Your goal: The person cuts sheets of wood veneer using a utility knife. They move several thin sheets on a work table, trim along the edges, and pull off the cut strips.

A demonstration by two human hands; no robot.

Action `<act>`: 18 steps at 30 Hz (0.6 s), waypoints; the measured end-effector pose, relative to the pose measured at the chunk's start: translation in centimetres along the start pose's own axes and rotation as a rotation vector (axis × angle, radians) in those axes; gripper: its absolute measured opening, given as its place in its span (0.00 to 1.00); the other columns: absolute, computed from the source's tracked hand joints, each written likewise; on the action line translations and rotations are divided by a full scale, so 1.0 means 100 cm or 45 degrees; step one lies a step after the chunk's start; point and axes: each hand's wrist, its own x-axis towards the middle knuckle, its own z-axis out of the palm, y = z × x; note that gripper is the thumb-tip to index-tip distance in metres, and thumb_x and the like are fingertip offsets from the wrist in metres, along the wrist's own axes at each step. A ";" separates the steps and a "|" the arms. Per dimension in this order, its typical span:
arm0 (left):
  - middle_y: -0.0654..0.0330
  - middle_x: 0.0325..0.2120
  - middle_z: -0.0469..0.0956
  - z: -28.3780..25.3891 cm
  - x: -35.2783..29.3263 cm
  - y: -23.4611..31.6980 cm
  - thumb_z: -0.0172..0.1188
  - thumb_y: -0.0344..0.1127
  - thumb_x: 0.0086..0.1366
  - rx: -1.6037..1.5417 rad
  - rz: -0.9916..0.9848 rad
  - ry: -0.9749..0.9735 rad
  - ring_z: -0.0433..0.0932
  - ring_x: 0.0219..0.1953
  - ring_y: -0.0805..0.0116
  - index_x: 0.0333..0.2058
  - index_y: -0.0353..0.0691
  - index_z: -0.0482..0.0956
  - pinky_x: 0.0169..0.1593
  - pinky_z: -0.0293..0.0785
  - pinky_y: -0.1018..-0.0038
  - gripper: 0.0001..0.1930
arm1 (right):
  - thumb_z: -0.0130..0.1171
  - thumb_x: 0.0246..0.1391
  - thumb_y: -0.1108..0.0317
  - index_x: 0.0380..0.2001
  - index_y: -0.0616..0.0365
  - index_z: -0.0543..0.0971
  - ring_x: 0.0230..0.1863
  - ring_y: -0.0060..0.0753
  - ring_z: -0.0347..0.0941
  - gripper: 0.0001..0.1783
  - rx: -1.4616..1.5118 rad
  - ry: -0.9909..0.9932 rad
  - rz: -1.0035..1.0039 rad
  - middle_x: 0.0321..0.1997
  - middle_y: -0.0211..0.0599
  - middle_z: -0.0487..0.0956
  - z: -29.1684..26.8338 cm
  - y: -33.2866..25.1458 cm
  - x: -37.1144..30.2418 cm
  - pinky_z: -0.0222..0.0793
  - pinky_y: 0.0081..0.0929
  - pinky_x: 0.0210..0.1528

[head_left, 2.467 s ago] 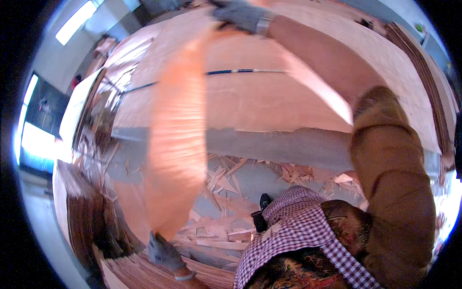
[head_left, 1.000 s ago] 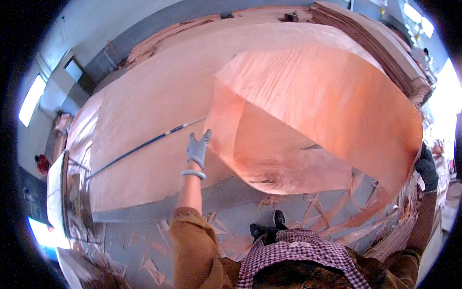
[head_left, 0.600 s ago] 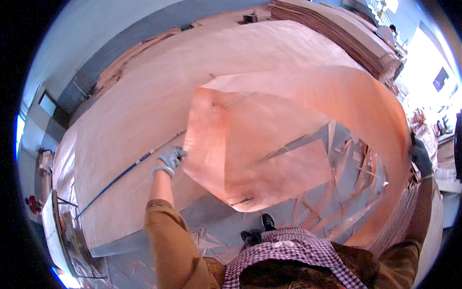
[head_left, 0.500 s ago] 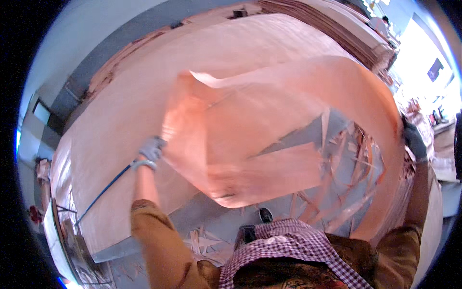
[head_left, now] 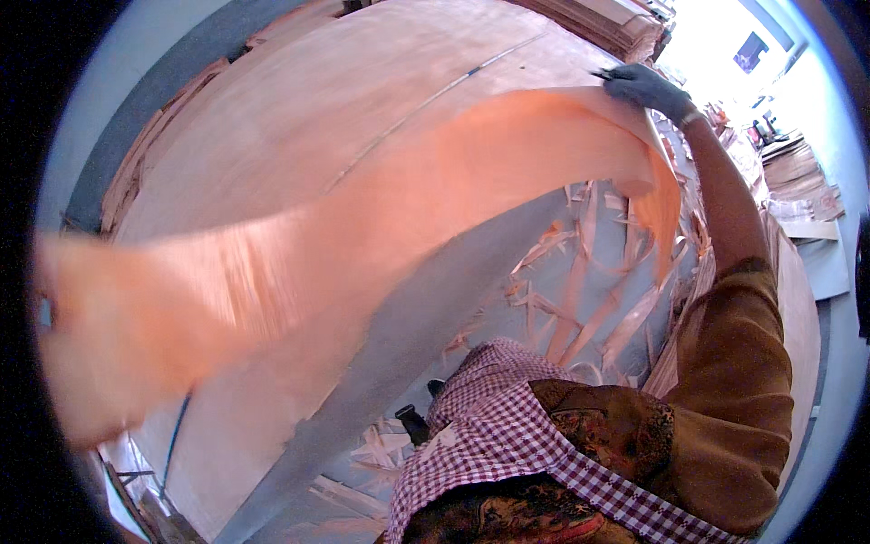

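A long thin sheet of orange-pink wood veneer (head_left: 390, 218) sweeps across the view, blurred by motion at its left end. My right hand (head_left: 645, 91), in a dark grey glove, is closed on the sheet's right end at the far right of a broad stack of pale veneer (head_left: 245, 118). The sheet's right end curls and hangs down below that hand. My left hand does not show; the blurred left end of the sheet fills that side. A thin, straight, dark rod or cord (head_left: 435, 104) lies across the stack and passes behind the lifted sheet.
Torn veneer strips (head_left: 589, 272) litter the grey floor (head_left: 435, 299) before me. More veneer sheets are piled at the back (head_left: 607, 27) and at the right (head_left: 788, 317). A dark frame (head_left: 136, 480) stands at the lower left.
The sheet has been swung out to the left and stretched long over the stack. My left hand has gone out of sight leftward. My right hand has moved farther away and inward.
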 end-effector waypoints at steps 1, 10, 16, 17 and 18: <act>0.55 0.35 0.67 -0.021 -0.010 -0.015 0.50 0.36 0.59 -0.031 -0.040 0.045 0.66 0.36 0.65 0.42 0.40 0.68 0.40 0.61 0.69 0.13 | 0.54 0.51 0.53 0.35 0.64 0.77 0.32 0.30 0.69 0.22 -0.147 -0.002 -0.098 0.30 0.39 0.76 0.013 -0.015 0.022 0.65 0.29 0.38; 0.51 0.45 0.65 -0.136 -0.125 -0.122 0.47 0.35 0.61 -0.365 -0.329 0.470 0.65 0.47 0.60 0.52 0.40 0.63 0.51 0.60 0.66 0.20 | 0.52 0.47 0.49 0.39 0.48 0.78 0.43 0.49 0.71 0.20 -0.231 -0.212 -0.440 0.41 0.45 0.76 0.217 -0.154 0.129 0.67 0.40 0.45; 0.48 0.52 0.64 -0.078 -0.171 -0.160 0.45 0.35 0.61 -0.797 -0.393 0.195 0.64 0.54 0.56 0.58 0.40 0.59 0.59 0.58 0.65 0.25 | 0.56 0.45 0.59 0.43 0.45 0.76 0.51 0.49 0.66 0.18 -0.055 0.327 -0.482 0.53 0.41 0.69 0.270 -0.179 0.071 0.68 0.39 0.48; 0.47 0.54 0.61 -0.055 -0.181 -0.166 0.45 0.35 0.62 -0.861 -0.361 0.081 0.63 0.55 0.55 0.59 0.41 0.57 0.60 0.57 0.63 0.26 | 0.57 0.45 0.62 0.44 0.45 0.75 0.52 0.49 0.65 0.19 -0.060 0.417 -0.490 0.53 0.41 0.69 0.263 -0.190 0.048 0.69 0.39 0.48; 0.47 0.56 0.59 -0.033 -0.186 -0.170 0.45 0.35 0.62 -0.914 -0.331 -0.042 0.61 0.56 0.54 0.60 0.41 0.55 0.60 0.55 0.61 0.26 | 0.58 0.44 0.64 0.43 0.45 0.76 0.51 0.48 0.66 0.19 -0.072 0.446 -0.519 0.53 0.43 0.69 0.262 -0.190 0.030 0.69 0.37 0.48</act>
